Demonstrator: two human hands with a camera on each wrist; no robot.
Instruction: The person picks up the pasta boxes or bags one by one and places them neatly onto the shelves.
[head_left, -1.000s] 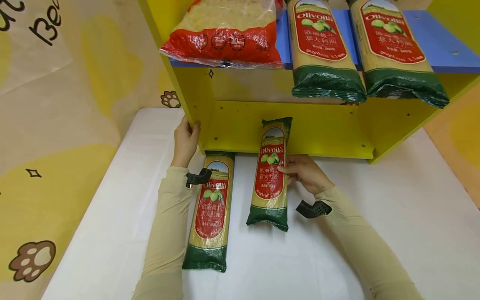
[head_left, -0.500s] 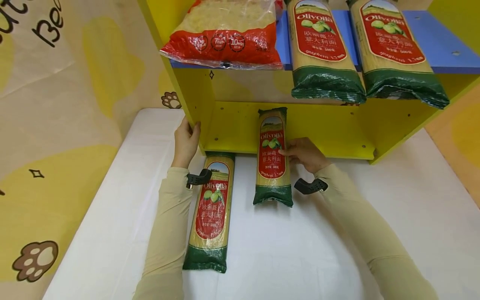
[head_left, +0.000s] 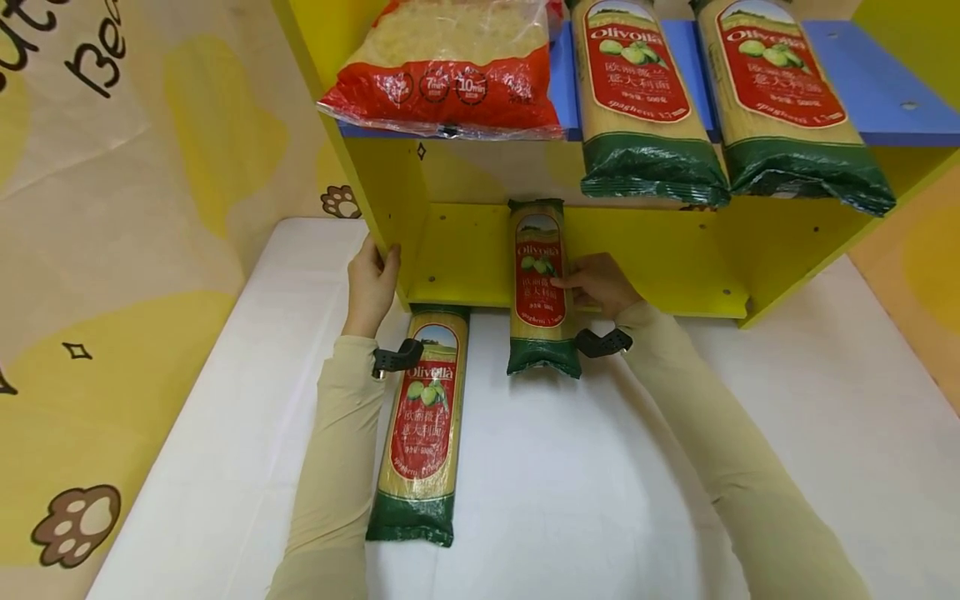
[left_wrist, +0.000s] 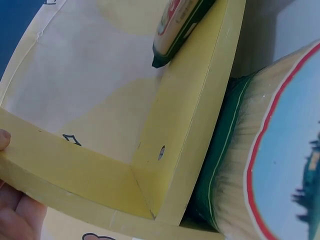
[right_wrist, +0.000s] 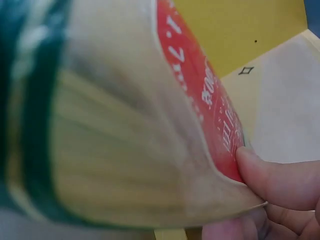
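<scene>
My right hand (head_left: 600, 282) pinches the right edge of a spaghetti pack (head_left: 538, 312), thumb on its red label and fingers beneath, as the right wrist view shows. The pack's far end overlaps the yellow bottom of the shelf unit; its green near end sticks out over the front edge. My left hand (head_left: 371, 279) grips the unit's left side panel (head_left: 386, 192), thumb on the inner face. Another spaghetti pack (head_left: 422, 425) lies on the white table beside my left forearm, its top end against the unit's front edge.
On the blue upper shelf (head_left: 885, 92) lie a red-and-clear pasta bag (head_left: 457, 75) and two more spaghetti packs, the left pack (head_left: 645, 92) and the right pack (head_left: 795, 92), overhanging its front edge. A patterned wall cloth (head_left: 150, 208) hangs at the left.
My right hand has moved the spaghetti pack forward, away from me, over the unit's lower level, and the pack has straightened. My left hand has stayed on the side panel.
</scene>
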